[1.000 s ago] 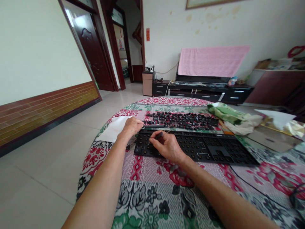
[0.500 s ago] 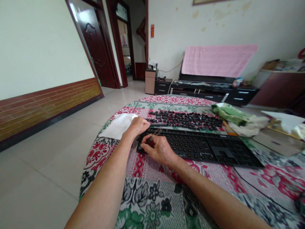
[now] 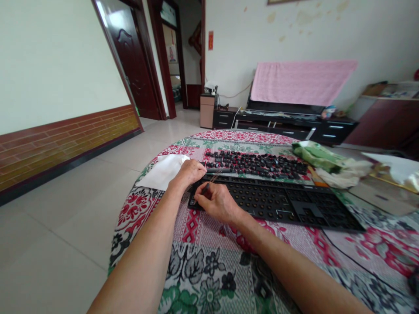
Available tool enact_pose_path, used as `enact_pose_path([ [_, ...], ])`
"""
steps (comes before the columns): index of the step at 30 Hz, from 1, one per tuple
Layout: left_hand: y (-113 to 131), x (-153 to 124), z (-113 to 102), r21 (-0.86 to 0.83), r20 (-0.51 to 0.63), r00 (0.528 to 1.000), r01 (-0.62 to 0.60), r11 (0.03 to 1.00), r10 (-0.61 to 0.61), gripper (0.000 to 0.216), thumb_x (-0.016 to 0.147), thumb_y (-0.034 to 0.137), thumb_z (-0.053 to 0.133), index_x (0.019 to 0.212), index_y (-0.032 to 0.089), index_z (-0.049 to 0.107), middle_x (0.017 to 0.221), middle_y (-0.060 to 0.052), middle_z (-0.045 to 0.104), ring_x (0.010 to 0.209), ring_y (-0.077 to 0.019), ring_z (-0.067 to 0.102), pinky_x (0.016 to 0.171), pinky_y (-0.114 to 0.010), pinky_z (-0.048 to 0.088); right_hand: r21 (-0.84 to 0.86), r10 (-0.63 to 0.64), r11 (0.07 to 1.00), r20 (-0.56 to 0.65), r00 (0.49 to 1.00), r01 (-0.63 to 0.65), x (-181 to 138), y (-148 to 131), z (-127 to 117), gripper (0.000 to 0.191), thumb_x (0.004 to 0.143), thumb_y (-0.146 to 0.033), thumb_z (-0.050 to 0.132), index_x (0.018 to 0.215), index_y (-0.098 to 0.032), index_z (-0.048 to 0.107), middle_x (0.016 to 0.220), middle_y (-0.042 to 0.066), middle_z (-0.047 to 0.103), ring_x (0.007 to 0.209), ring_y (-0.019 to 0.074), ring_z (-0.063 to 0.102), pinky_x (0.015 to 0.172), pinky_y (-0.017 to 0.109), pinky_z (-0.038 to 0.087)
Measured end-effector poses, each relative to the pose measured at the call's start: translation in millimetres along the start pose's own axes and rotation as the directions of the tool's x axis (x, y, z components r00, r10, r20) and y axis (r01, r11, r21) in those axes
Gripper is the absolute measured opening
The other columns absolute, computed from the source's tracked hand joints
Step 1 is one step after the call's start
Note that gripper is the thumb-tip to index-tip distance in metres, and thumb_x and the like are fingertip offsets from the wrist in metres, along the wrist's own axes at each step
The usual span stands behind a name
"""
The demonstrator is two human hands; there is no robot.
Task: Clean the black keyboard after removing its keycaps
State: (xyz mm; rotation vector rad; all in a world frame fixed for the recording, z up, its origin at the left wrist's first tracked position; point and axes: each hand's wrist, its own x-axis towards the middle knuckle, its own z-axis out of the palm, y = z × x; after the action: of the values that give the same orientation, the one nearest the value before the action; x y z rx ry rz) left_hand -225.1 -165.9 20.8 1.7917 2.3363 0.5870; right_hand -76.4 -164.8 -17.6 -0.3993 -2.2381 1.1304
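Note:
A black keyboard frame (image 3: 281, 203) with its keycaps taken off lies across a round table with a floral cloth (image 3: 209, 257). Behind it lies a spread of loose black keycaps (image 3: 255, 162). My left hand (image 3: 190, 171) rests curled at the frame's far left corner, fingers closed against its edge. My right hand (image 3: 214, 202) sits on the frame's left end, fingers pinched on a thin dark tool (image 3: 209, 185) with a wire tip that points up and back.
A white sheet of paper (image 3: 163, 171) lies left of my left hand. A crumpled green and white cloth (image 3: 322, 162) sits at the back right, with papers beyond it. A dark cable (image 3: 356, 255) runs over the cloth at the right.
My right hand has slid left along the keyboard frame toward its left end with the thin tool. My left hand has stayed at the corner. The view has shifted a little.

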Motion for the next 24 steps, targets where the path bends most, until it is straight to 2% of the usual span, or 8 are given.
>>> enact_pose_path([
  [3,-1.3,1.6,1.4,0.017,-0.005,1.000,0.004,1.000,-0.004,0.025,0.072,0.020,0.052,0.082,0.020,0.075,0.079,-0.004,0.073,0.079,-0.0180,0.064,0.075,-0.026,0.045,-0.018,0.016,1.000,0.021,1.000,-0.015,6.5,0.1,-0.8,0.008,0.075,-0.018,0.052,0.071,-0.015,0.058,0.061,-0.001,0.057,0.052,0.0079,0.048,0.049,0.021,0.038],
  [7,-6.1,4.9,4.9,0.043,-0.002,1.000,-0.028,0.999,0.029,0.025,0.072,0.020,0.052,0.082,0.019,0.075,0.083,-0.005,0.073,0.080,-0.0186,0.064,0.074,-0.026,0.045,-0.143,0.030,0.990,0.079,0.996,-0.018,11.6,-7.0,-2.4,0.009,0.071,-0.014,0.053,0.064,-0.015,0.058,0.055,-0.001,0.055,0.047,0.0076,0.044,0.046,0.021,0.034],
  [11,-9.3,6.0,6.2,0.036,-0.004,0.999,-0.051,0.998,0.051,0.024,0.072,0.022,0.053,0.083,0.018,0.075,0.084,-0.004,0.073,0.079,-0.0187,0.064,0.074,-0.026,0.046,-0.228,-0.061,0.971,0.071,0.996,0.076,2.3,-14.4,-2.4,0.009,0.075,-0.015,0.052,0.071,-0.015,0.060,0.059,0.000,0.057,0.051,0.0091,0.047,0.050,0.022,0.036],
  [14,-8.4,5.1,4.8,0.030,-0.012,1.000,-0.018,0.999,0.018,0.024,0.072,0.022,0.055,0.086,0.020,0.075,0.086,-0.003,0.073,0.079,-0.0177,0.064,0.077,-0.026,0.046,-0.256,-0.151,0.953,0.066,0.986,0.163,-6.0,-14.8,-1.1,0.009,0.078,-0.016,0.052,0.079,-0.015,0.061,0.067,0.002,0.061,0.055,0.0099,0.050,0.056,0.023,0.040],
  [17,-7.2,4.0,3.1,0.013,-0.001,1.000,0.018,1.000,-0.018,0.024,0.072,0.023,0.056,0.086,0.021,0.074,0.085,-0.002,0.073,0.079,-0.0168,0.064,0.076,-0.025,0.046,-0.174,-0.102,0.980,-0.013,0.995,0.098,-5.6,-11.1,-0.2,0.006,0.077,-0.017,0.053,0.076,-0.016,0.059,0.065,0.001,0.060,0.055,0.0099,0.052,0.057,0.023,0.042],
  [21,-9.6,2.8,2.1,-0.052,0.020,1.000,0.011,0.999,-0.010,0.023,0.072,0.023,0.054,0.084,0.020,0.074,0.078,-0.002,0.072,0.073,-0.0151,0.063,0.069,-0.024,0.045,0.111,0.143,0.985,-0.128,0.981,-0.129,3.0,-5.2,-3.2,0.009,0.078,-0.023,0.052,0.075,-0.016,0.056,0.060,-0.001,0.058,0.049,0.0095,0.053,0.049,0.022,0.043],
  [24,-11.9,1.1,-1.4,-0.127,0.031,0.999,0.022,0.992,-0.018,0.024,0.070,0.025,0.054,0.082,0.018,0.073,0.068,-0.001,0.069,0.063,-0.0133,0.060,0.061,-0.023,0.044,0.195,0.196,0.967,-0.156,0.968,-0.164,7.8,-1.3,-9.9,0.012,0.077,-0.027,0.053,0.075,-0.016,0.056,0.061,-0.001,0.058,0.049,0.0096,0.054,0.049,0.022,0.044],
])
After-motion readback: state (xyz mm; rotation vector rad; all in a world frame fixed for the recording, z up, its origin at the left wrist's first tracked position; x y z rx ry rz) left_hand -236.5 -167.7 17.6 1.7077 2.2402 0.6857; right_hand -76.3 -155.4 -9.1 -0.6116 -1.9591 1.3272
